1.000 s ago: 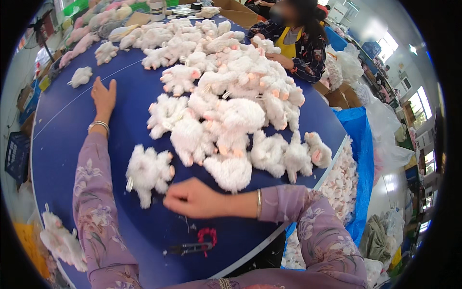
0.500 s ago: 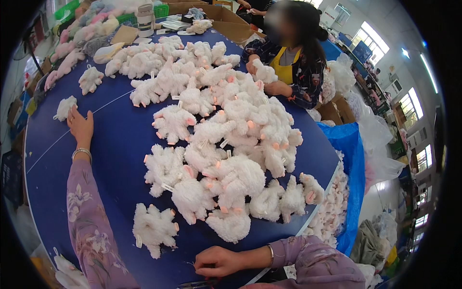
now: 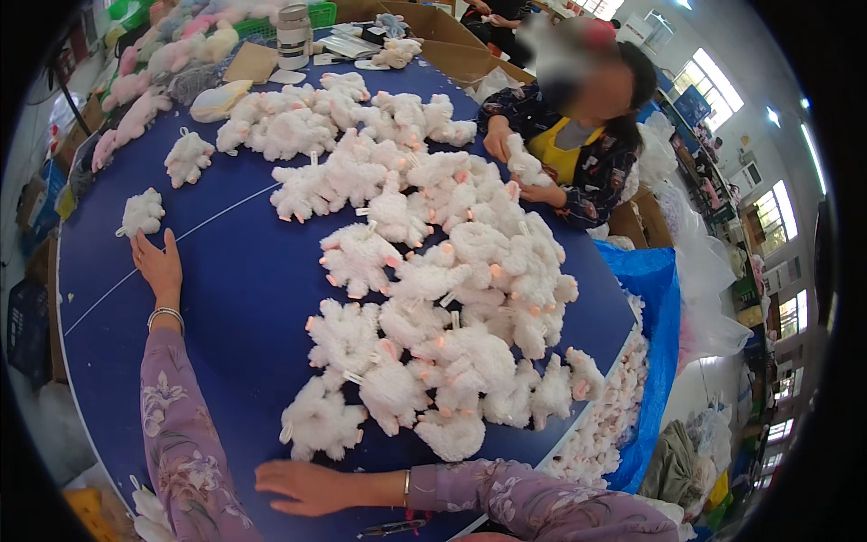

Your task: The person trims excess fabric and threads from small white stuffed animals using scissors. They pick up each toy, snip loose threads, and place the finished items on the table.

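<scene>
At the table's left side, my left hand is open, thumb held away from the fingers. Its fingertips are at the lower edge of a small white plush animal; whether they touch it I cannot tell. My right hand lies low over the blue tabletop near the front edge, fingers stretched out and holding nothing. Just beyond it sits a fluffy white plush piece with pink tips. A pair of thread snips rests below my right wrist. Another white plush stands alone farther back.
A large heap of white plush animals covers the table's middle. Across it, a co-worker handles one. A blue bag full of small plush pieces hangs by the right edge. A jar and pastel plush stand at the back.
My right hand has moved left and unfolded from a closed pinch to stretched fingers. My left hand now sits at the lower edge of the small plush, its fingers less over it. The view has shifted slightly.
</scene>
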`<control>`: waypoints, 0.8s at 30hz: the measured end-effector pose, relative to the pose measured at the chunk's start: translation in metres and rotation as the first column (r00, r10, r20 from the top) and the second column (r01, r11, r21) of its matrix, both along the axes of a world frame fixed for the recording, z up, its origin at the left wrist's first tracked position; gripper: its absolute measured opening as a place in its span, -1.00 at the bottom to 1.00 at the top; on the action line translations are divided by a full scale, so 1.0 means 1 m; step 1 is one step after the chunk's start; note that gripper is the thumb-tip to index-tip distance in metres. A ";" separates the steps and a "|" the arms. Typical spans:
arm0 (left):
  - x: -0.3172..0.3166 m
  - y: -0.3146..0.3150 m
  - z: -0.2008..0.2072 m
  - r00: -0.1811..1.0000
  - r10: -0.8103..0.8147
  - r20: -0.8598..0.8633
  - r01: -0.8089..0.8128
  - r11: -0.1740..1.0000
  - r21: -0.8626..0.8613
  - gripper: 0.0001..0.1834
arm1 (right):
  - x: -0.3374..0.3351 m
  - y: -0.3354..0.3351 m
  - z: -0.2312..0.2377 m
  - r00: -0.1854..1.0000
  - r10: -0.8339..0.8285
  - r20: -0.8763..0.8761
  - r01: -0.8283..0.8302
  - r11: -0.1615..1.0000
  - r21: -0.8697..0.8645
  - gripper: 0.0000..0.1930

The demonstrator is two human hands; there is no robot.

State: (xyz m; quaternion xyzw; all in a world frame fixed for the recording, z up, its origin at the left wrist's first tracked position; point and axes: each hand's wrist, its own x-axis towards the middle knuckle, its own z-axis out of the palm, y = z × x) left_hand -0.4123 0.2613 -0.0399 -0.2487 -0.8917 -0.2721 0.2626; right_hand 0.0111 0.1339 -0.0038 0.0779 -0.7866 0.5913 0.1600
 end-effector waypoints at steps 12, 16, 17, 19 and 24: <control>-0.095 0.029 0.019 0.979 -0.109 0.171 0.068 0.970 0.232 -0.22 | -0.102 0.120 0.026 0.911 -0.331 0.246 0.389 0.888 -0.245 -0.91; -0.134 0.060 0.034 0.951 -0.193 0.242 0.169 0.979 0.115 -0.23 | -0.107 0.121 0.029 0.902 -0.342 0.264 0.404 0.883 -0.237 -0.92; -0.147 0.070 0.038 0.903 -0.273 0.331 0.236 0.960 0.148 -0.26 | -0.108 0.121 0.030 0.901 -0.335 0.276 0.401 0.885 -0.235 -0.92; -0.168 0.095 0.047 0.765 -0.427 0.481 0.355 0.904 0.238 -0.30 | -0.109 0.122 0.029 0.908 -0.320 0.269 0.380 0.901 -0.209 -0.93; -0.119 0.189 0.065 0.568 -0.565 0.599 0.689 0.724 0.029 -0.28 | -0.108 0.125 0.024 0.910 -0.322 0.261 0.389 0.881 -0.269 -0.94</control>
